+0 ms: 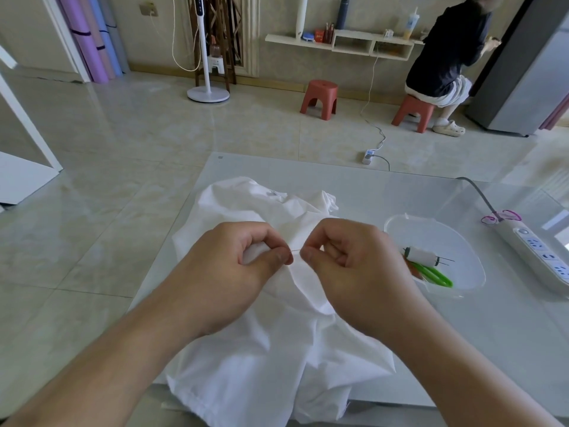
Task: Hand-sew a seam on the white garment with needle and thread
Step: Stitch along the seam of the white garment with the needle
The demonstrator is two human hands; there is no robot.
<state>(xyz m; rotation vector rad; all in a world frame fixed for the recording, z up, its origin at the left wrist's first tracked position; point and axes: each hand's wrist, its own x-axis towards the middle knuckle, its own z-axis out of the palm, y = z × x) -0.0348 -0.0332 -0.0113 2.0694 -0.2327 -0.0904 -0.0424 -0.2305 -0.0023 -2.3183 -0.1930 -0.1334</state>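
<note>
Translucent plastic tub [462, 238] on the glass worktop [354, 186] contains a white thread spool [421, 256] and green scissors [434, 276]. The crumpled white garment [261, 334] overhangs the worktop's near edge. Left hand [228, 272] fingers pinch its fabric; right hand [348, 263] fingers pinch the needle [296, 250] between both hands.
</note>
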